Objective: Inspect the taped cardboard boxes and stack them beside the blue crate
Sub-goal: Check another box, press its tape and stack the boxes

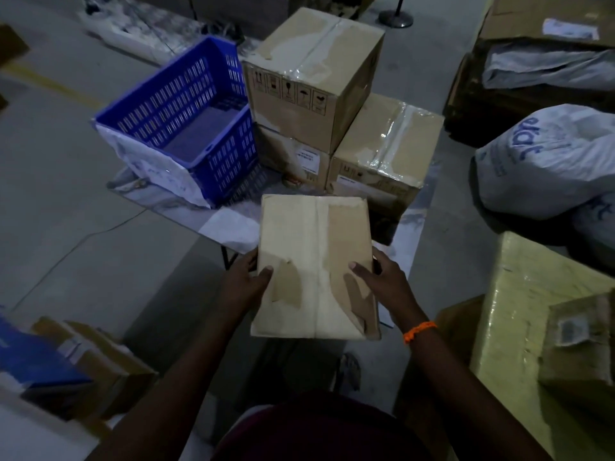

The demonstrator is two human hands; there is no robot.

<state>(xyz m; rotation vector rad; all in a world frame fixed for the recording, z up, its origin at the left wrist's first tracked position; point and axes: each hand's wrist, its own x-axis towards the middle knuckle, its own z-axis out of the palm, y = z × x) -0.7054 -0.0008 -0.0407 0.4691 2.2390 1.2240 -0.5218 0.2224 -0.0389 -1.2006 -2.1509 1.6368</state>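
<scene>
Cardboard, pale brown and taped along its middle seam, makes up the held box [316,267], which sits nearer than the blue crate [186,128] and to its right. The left hand [246,281] grips the box's left edge and the right hand [382,277] its right edge, each with the thumb laid on the top face. An orange wristband [420,331] circles the right wrist.

Just beside the crate's right wall stand three more taped boxes. Two lower boxes [386,154] carry white labels too small to read. The top box [312,78] shows a row of printed handling symbols on the side facing the crate's near corner.

Well right of the crate lies a grey bag [545,161] with blue lettering, only partly legible.
</scene>
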